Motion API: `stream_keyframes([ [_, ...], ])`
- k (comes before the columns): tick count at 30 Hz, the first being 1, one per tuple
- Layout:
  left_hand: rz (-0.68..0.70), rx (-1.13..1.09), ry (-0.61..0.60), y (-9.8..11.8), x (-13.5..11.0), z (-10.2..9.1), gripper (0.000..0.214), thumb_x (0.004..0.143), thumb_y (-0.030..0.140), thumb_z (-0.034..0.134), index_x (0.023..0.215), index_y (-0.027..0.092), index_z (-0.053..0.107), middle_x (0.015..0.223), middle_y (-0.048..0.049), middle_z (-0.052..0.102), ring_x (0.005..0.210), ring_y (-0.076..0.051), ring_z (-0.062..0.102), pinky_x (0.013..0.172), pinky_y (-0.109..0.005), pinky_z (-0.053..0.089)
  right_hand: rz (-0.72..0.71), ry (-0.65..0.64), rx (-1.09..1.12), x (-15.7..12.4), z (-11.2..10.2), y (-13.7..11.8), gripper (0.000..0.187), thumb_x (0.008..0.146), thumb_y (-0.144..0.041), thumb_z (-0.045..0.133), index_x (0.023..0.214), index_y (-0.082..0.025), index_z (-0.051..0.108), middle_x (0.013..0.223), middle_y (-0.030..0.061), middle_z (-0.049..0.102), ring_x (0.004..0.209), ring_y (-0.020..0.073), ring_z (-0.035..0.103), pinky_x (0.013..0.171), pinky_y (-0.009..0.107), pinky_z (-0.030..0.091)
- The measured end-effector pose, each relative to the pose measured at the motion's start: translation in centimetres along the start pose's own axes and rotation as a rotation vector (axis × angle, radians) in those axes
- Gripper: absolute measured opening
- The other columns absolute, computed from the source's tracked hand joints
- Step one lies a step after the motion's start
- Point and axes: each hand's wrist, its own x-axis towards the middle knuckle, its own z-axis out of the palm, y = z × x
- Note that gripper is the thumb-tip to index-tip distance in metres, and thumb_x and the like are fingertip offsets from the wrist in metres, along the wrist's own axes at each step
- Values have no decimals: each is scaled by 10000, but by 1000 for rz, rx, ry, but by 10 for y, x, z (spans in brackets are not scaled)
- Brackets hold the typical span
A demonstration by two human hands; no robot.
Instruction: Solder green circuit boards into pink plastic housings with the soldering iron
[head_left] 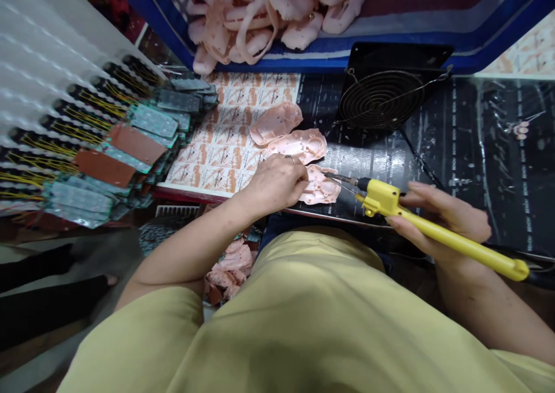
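My right hand [451,219] is closed around a yellow soldering iron [455,234] that has a thin wire guide beside its tip. The tip reaches a pink plastic shell [323,188] near the table's front edge. My left hand [277,182] has its fingers bent in a grip at the left end of that shell, covering part of it. Just beyond my left hand lies a second pink shell [303,144], its moulded inside facing up. Behind that sits another pink shell half [277,121].
A blue crate [459,58] with pink shells [277,11] stands at the back. Before it is a black fan [381,98] with a wire guard. Stacked circuit boards [151,121] with yellow wires lie left. More pink parts [234,263] sit below the table edge.
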Motion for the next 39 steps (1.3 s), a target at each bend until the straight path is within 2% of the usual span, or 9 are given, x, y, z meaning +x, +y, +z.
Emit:
stream_keyframes([
  [3,29,-77,89,-2,-7,2,216,895,205,551,818,152,746,873,-69,757,846,-217,690,854,-356,489,-38,9,90,3,-1,-5,410,750,-173,821,1126,-262,683,831,17,742,660,197,708,544,296,612],
  [6,20,-194,174,-5,-13,3,183,911,226,573,871,182,746,864,-45,761,849,-196,680,934,-374,455,-13,40,242,6,-2,-9,358,736,-76,794,1021,-262,683,736,7,700,619,194,677,538,328,603],
  [8,-1,-233,163,-6,-14,4,155,908,235,594,890,192,742,814,-31,755,794,-181,663,1003,-408,410,-10,11,263,6,-3,-11,360,737,-88,796,1026,-268,678,741,-1,698,620,188,675,535,324,601],
  [13,-4,-198,101,-5,-13,6,165,886,266,631,777,188,728,802,-38,744,823,-197,642,1054,-464,328,-54,-58,36,3,-4,-14,425,763,-216,820,1157,-229,661,880,34,749,691,184,718,567,266,620],
  [20,-17,-177,102,-2,-11,7,182,880,265,626,766,171,733,806,-53,741,845,-214,640,1018,-458,333,-140,-40,233,1,10,-9,298,697,-122,847,898,-210,645,717,1,697,605,162,682,532,262,608],
  [28,15,-120,110,1,-8,7,211,862,223,569,756,162,741,772,-74,727,838,-227,641,1006,-470,344,-199,-125,246,3,6,-5,328,682,-92,849,918,-196,647,750,7,696,654,158,688,565,263,612],
  [34,8,-63,95,1,-6,7,217,869,222,561,767,172,745,823,-76,737,906,-239,639,989,-452,337,-56,-8,251,1,-4,-11,287,723,-55,787,909,-230,656,755,-16,689,651,162,663,502,287,556],
  [38,12,-54,30,5,-6,5,215,885,225,561,789,162,742,864,-77,745,915,-239,638,951,-441,332,88,-66,117,-10,-11,0,227,759,-159,803,908,-280,683,819,-23,716,637,172,668,491,309,542],
  [39,16,-58,17,4,-6,5,200,883,223,569,806,166,746,880,-74,747,927,-240,638,947,-438,331,40,-115,103,-13,-12,5,262,768,-222,811,988,-308,698,856,-28,727,598,164,656,452,307,527],
])
